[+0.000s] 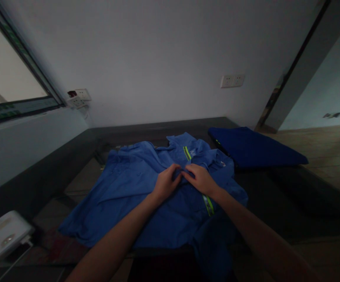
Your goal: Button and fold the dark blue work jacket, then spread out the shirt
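A blue work jacket (123,192) with yellow-green reflective strips lies spread over a dark table, its collar toward the right. My left hand (168,181) and my right hand (198,178) meet over the jacket's front, near the middle. The fingers of both hands are bent and pinched at the front edge of the cloth, with the fingertips almost touching. Whether a button or other fastener sits between them is too small and dim to tell. One sleeve hangs over the table's near edge, below my right forearm.
A folded dark blue garment (252,147) rests on the table (275,192) at the right. At the near left stands a white box-shaped device (7,235) with a cable. Wall sockets (232,81) are on the wall behind, and a window (11,58) is at the left.
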The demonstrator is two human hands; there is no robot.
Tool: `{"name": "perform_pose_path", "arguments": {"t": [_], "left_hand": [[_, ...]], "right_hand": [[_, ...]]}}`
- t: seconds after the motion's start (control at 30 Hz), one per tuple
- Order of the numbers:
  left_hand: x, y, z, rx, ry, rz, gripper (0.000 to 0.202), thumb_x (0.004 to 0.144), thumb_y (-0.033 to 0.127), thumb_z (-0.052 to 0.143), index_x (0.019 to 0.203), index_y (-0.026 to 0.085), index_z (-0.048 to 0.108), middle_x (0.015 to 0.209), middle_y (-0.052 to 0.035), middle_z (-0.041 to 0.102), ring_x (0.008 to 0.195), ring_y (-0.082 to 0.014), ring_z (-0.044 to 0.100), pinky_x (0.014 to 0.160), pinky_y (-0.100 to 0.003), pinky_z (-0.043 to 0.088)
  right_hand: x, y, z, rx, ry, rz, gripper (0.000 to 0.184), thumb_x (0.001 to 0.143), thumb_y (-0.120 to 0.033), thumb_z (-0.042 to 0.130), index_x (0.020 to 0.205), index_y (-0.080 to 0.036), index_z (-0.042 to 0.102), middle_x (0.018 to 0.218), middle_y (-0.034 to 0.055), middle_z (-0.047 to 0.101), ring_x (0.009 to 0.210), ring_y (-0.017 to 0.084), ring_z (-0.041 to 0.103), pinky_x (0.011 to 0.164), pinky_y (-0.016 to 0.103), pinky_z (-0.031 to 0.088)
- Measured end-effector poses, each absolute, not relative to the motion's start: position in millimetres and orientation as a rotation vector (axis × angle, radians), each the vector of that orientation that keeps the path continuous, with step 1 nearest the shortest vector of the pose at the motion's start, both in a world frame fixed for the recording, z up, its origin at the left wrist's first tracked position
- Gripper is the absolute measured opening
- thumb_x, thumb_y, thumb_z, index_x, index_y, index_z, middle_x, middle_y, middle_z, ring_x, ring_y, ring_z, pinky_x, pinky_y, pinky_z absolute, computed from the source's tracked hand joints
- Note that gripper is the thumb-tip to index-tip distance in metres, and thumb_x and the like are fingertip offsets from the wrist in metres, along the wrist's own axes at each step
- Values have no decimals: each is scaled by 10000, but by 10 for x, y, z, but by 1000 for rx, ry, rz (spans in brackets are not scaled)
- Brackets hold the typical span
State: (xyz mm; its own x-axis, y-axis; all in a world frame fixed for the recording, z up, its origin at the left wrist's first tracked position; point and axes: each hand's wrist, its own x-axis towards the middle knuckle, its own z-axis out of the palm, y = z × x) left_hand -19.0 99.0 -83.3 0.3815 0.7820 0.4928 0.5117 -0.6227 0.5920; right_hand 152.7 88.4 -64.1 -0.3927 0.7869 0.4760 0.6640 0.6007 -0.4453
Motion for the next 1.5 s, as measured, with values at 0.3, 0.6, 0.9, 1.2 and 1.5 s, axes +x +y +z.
{"name": "perform_pose_path", "arguments": {"t": [0.3,0.6,0.9,1.2,1.5], "left_hand": [[-533,1338,-593,2152,1318,1105,227,885,330,421,911,183,591,933,-48,658,873,-179,610,799,-280,468],[-766,1420,-702,2344,1348,764,254,863,341,455,967,172,613,953,-82,639,885,-210,591,833,-333,454],[-355,1069,-630,2151,1355,873,232,796,342,578,971,206,508,801,7,598,723,-167,577,668,-269,451],[-284,915,-677,2018,1229,929,228,859,336,484,776,167,612,746,3,634,719,-156,580,676,-246,444],[-316,916,-718,2060,1116,990,212,878,306,466,897,173,630,847,-26,667,784,-173,603,723,-253,459]], "right_hand": [[1672,956,-540,-1231,-1927,275,375,905,-395,461,592,-191,431,570,-27,483,558,121,466,562,242,291],[1894,1069,-485,-1318,-1759,185,386,850,-371,484,524,-199,371,511,-31,412,524,121,426,543,252,272],[2117,1095,-364,-1406,-1605,92,385,844,-422,487,533,-194,476,533,-12,486,551,143,481,558,261,315],[2029,1072,-431,-1411,-1864,-52,166,841,-203,520,967,-183,625,930,87,649,901,245,576,805,368,421],[1529,869,-534,-1039,-2165,289,208,867,-287,567,1056,-202,576,1031,75,642,1002,218,568,960,414,366]]}}
